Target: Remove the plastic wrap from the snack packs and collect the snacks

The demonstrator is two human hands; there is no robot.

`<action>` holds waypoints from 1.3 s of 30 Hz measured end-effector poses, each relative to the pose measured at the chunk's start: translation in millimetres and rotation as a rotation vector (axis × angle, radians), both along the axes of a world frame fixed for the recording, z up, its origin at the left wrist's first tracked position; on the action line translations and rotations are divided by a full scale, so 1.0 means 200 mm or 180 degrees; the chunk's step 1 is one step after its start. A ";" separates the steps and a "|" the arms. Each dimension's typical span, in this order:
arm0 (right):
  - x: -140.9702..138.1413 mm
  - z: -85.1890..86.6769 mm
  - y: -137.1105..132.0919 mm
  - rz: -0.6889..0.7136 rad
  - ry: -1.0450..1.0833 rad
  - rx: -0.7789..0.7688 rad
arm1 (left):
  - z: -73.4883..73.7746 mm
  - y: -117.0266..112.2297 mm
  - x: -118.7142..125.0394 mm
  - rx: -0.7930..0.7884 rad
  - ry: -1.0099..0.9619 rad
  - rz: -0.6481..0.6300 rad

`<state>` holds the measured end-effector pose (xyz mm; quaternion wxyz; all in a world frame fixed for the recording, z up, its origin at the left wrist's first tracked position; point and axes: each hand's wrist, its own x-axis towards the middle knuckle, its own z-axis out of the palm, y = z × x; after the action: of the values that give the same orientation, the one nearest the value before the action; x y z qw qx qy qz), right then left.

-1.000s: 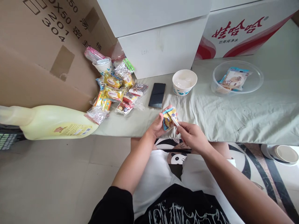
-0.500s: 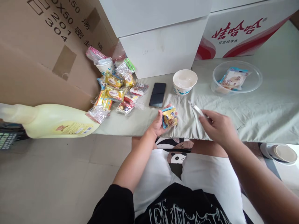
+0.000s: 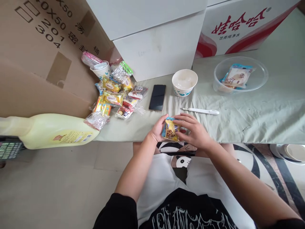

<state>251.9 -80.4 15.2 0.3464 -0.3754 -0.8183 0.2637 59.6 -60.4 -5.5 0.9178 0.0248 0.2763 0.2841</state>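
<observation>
My left hand holds a small yellow-and-blue snack packet at the table's front edge, thumb along its left side. Over the packet's right side is my right hand, its fingers spread and the tips at the wrapper; I cannot tell whether they press on it. Behind the right hand a white craft knife lies on the cloth, its thin tip pointing left. A dark phone lies beyond my left hand, and to its right stands a white paper bowl with clear film or plastic inside.
A pile of wrapped snacks lies at the left, beside a paper cup and a yellow bottle on its side. A clear plastic tub with packets stands at the right. White cartons and a brown carton line the back.
The craft knife has left my right hand and now lies on the cloth. My right hand has moved left to the snack packet, which my left hand still holds.
</observation>
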 end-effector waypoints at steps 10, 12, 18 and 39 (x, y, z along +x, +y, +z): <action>0.05 -0.03 -0.02 -0.0327 0.0352 -0.1066 | 0.04 0.00 0.00 0.0458 -0.0053 -0.0196; 0.04 -0.03 -0.02 -0.0423 0.0444 -0.1199 | 0.04 0.00 0.00 0.0524 -0.0034 -0.0289; 0.05 -0.01 -0.02 -0.0578 0.0398 -0.1204 | 0.04 0.00 0.00 0.0625 -0.0003 -0.0466; 0.12 -0.04 0.03 -0.0288 0.0404 -0.0934 | 0.05 0.01 -0.01 0.0518 -0.0095 -0.0547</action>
<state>275.1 -74.7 7.8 0.3503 -0.4410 -0.7297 0.3877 58.3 -58.4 5.5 0.9377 0.1186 0.2356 0.2262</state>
